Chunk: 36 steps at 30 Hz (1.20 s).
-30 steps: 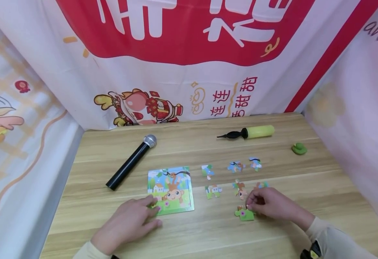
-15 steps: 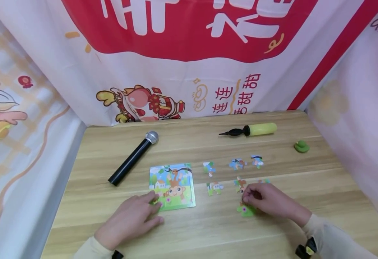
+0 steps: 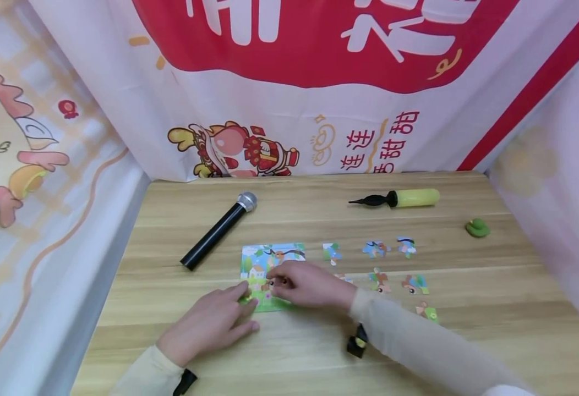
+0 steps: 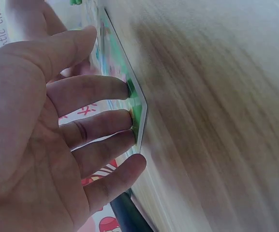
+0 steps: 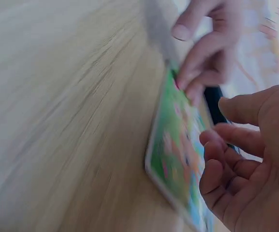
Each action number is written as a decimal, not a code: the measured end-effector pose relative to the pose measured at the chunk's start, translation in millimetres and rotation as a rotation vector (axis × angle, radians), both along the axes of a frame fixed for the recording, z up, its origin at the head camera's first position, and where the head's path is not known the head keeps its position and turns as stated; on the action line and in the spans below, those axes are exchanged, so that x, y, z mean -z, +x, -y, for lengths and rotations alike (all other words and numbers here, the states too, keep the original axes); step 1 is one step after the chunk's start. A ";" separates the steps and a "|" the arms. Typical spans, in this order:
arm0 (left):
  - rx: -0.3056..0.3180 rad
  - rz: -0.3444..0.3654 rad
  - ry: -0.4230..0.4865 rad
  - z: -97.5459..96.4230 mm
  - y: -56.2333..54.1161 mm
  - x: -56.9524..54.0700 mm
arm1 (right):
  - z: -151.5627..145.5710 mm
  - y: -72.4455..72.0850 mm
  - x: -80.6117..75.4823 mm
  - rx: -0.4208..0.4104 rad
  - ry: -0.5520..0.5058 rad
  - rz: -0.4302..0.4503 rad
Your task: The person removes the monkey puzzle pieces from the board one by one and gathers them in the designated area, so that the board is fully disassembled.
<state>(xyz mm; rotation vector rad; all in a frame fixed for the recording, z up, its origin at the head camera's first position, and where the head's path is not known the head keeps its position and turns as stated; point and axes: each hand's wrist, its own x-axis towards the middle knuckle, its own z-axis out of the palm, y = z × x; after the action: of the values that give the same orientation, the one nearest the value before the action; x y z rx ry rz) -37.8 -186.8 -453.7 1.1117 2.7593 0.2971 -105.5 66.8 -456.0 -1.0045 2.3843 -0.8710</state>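
Observation:
A square monkey puzzle board [image 3: 285, 249] lies on the wooden table. At its lower left corner my left hand [image 3: 215, 322] rests nearly straight fingertips on the green edge [image 4: 140, 111]; its thumb stays off the board. My right hand [image 3: 309, 283] is over the board's right part, fingers curled, thumb and index tips close together. The right wrist view is blurred, and I make out no piece between those tips. Loose puzzle pieces lie to the right: a sky piece [image 3: 332, 253], a monkey piece [image 3: 380, 280], a green-cornered piece [image 3: 426, 312] and several more. The right hand partly hides one.
A black microphone [image 3: 215, 234] lies left of the board. Behind the pieces are a yellow hand pump [image 3: 415, 198] and a small green duck-like toy [image 3: 478, 227]. Printed cloth [image 3: 279, 132] closes off the table's back and sides.
My right hand has swept left from the loose pieces to above the board. The green flower piece it was at no longer shows; the sleeve covers that spot. My left hand keeps its place.

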 end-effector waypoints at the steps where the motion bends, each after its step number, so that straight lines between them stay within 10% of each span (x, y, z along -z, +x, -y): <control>1: 0.003 -0.001 0.003 0.2 -0.5 0.1 | 10.0 -2.2 2.9 -0.022 0.016 -0.027; 12: 0.014 0.049 0.004 11.1 -2.8 -1.9 | 41.3 -3.6 17.4 -0.028 0.043 -0.127; 36: 0.050 0.176 0.071 18.2 -9.3 1.2 | 21.0 0.6 18.3 0.135 -0.212 0.138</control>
<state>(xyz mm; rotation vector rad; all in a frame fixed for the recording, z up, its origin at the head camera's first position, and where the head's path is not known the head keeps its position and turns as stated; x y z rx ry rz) -47.1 -205.0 -454.9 1.1107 2.5813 0.4661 -104.8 45.8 -474.3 -0.8356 2.2994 -1.2230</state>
